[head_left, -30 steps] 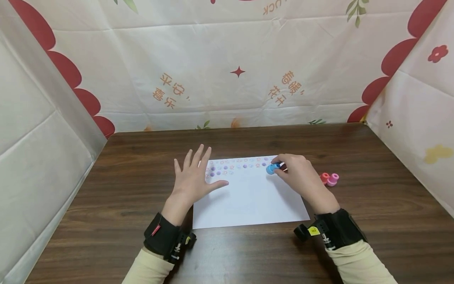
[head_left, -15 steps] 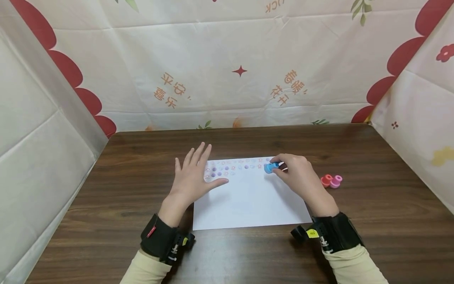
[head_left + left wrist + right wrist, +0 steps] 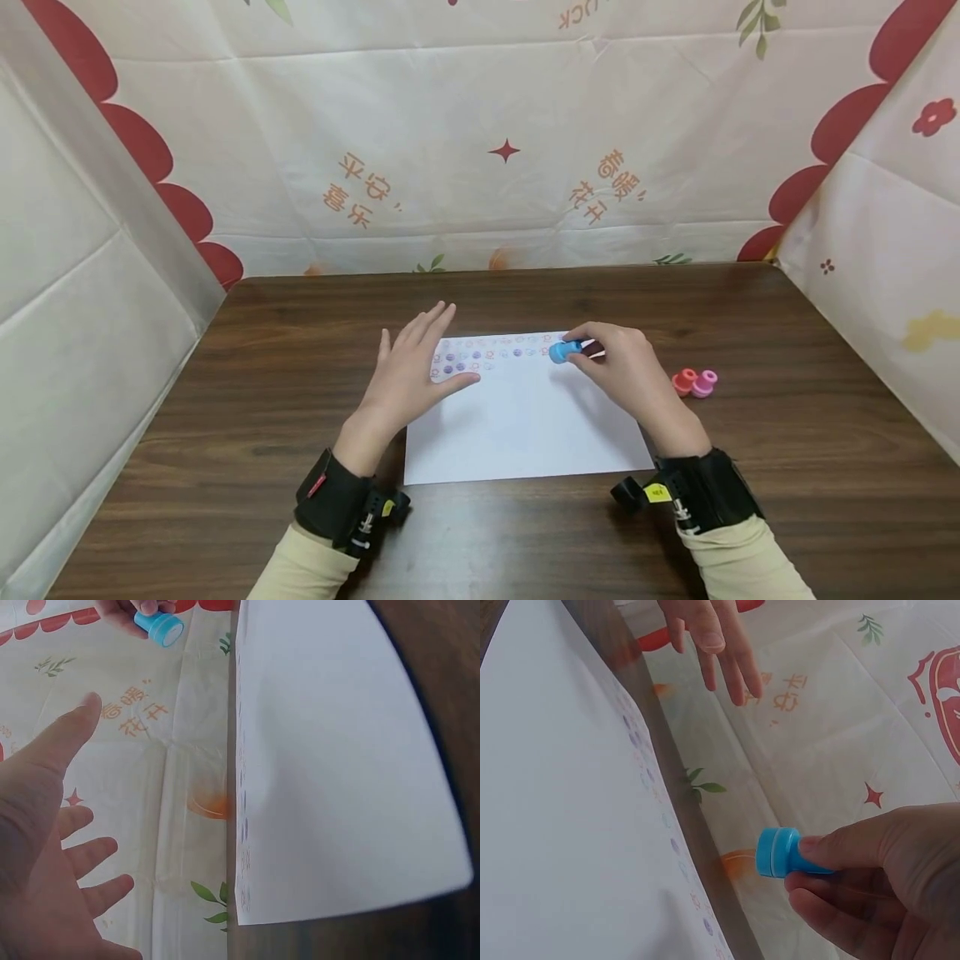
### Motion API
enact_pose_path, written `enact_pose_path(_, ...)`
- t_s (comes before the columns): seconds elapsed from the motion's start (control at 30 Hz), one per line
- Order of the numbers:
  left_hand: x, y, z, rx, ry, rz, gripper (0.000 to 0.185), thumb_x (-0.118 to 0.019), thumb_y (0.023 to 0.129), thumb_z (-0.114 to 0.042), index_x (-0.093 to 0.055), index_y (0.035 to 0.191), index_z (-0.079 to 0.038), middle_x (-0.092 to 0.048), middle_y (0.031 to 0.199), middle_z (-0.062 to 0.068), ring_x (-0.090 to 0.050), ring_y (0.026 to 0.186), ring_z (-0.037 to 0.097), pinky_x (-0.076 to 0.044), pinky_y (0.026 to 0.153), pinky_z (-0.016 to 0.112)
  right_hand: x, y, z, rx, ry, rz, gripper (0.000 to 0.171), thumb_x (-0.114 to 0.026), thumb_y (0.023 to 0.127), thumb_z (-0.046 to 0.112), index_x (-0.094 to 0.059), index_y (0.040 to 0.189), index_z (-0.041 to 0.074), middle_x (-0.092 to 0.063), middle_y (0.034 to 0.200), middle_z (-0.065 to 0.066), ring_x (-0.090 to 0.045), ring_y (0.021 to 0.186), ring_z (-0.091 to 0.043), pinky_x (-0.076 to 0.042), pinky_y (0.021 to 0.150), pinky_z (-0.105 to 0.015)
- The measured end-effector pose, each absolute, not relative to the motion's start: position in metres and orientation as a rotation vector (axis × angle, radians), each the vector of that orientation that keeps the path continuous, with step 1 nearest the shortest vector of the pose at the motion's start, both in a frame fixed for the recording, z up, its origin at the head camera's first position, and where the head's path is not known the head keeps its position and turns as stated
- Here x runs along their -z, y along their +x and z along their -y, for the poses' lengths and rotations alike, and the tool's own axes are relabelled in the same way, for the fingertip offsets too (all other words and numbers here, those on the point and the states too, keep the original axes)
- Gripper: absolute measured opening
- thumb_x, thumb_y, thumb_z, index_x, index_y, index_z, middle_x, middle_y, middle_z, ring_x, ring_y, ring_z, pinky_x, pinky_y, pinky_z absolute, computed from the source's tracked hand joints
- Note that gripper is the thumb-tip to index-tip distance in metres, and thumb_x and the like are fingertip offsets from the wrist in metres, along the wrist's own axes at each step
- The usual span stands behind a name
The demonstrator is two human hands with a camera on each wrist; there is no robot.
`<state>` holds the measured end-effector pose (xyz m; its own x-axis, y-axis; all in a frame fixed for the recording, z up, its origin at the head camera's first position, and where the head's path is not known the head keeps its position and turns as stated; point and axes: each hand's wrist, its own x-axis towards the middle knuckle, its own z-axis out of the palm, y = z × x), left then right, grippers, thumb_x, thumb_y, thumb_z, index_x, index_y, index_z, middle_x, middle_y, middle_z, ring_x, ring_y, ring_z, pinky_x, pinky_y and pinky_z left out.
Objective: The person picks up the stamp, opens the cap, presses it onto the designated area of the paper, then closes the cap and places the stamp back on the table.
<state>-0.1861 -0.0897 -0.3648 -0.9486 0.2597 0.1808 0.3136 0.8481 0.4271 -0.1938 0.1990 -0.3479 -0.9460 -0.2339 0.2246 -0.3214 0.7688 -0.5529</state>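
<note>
My right hand [image 3: 630, 367] pinches a blue stamp [image 3: 564, 351] between thumb and fingers, over the upper right part of a white sheet of paper [image 3: 525, 433]. In the right wrist view the stamp [image 3: 776, 853] is held sideways, its wide round end away from the palm. My left hand [image 3: 405, 375] hovers at the sheet's left side, fingers spread and holding nothing; the left wrist view shows its thumb [image 3: 71, 735] apart from the fingers. Rows of small coloured stamp prints [image 3: 476, 355] run along the top of the sheet, partly hidden behind both hands.
Right of the paper, a red stamp [image 3: 684, 382] and a pink stamp [image 3: 704, 383] stand side by side on the dark wooden table [image 3: 300, 358]. A printed white cloth [image 3: 450, 108] hangs behind the table and along both sides.
The blue stamp has shifted left in my right hand, and its wide end has swung from facing down to facing sideways. My left hand's fingers have drawn a little closer together.
</note>
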Motion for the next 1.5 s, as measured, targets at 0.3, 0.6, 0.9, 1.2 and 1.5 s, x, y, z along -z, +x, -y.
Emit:
enact_pose_path(0.3,0.363,-0.187,0.087,0.716,-0.526,2.872,0.093,-0.074,0.085,-0.054,-0.025,0.159,-0.025,-0.03,0.165,0.0,-0.03,0.152,0.029,-0.01,0.121,0.069,0.349,-0.193,-0.195,-0.925,0.453,2.795,0.025,-0.077,0.087,0.009,-0.072,0.111,0.004,-0.074,0.108,-0.015,-0.072,0.091,-0.027,-0.061,0.084,-0.046)
enact_pose_path(0.6,0.363,-0.185,0.08,0.743,-0.615,2.848,0.091,-0.076,0.085,-0.048,-0.029,0.158,-0.022,-0.033,0.163,0.0,-0.032,0.151,0.027,-0.013,0.123,0.062,0.348,-0.191,-0.191,-0.983,0.472,2.768,0.026,-0.077,0.087,0.008,-0.072,0.111,0.004,-0.074,0.108,-0.015,-0.072,0.092,-0.028,-0.061,0.084,-0.047)
enact_pose_path(0.9,0.364,-0.182,0.073,0.882,-0.691,2.806,0.086,-0.076,0.086,-0.046,-0.034,0.156,-0.02,-0.037,0.161,0.001,-0.036,0.149,0.021,-0.022,0.123,0.057,0.349,-0.19,-0.187,-1.04,0.468,2.741,0.026,-0.077,0.086,0.007,-0.072,0.111,0.004,-0.074,0.109,-0.015,-0.072,0.094,-0.029,-0.061,0.083,-0.046)
enact_pose_path(1.2,0.363,-0.178,0.066,1.056,-0.724,2.825,0.085,-0.076,0.087,-0.043,-0.032,0.157,-0.023,-0.035,0.162,-0.001,-0.035,0.15,0.022,-0.038,0.117,0.05,0.348,-0.189,-0.184,-1.092,0.496,2.708,0.026,-0.077,0.086,0.007,-0.072,0.111,0.005,-0.074,0.109,-0.015,-0.073,0.093,-0.029,-0.061,0.084,-0.044)
enact_pose_path(1.5,0.365,-0.175,0.062,1.273,-0.769,2.796,0.079,-0.073,0.09,-0.039,-0.032,0.156,-0.025,-0.037,0.161,-0.003,-0.036,0.149,0.022,-0.036,0.118,0.052,0.349,-0.186,-0.177,-1.148,0.538,2.677,0.027,-0.079,0.083,0.007,-0.072,0.109,0.005,-0.075,0.107,-0.013,-0.074,0.093,-0.027,-0.062,0.08,-0.042)
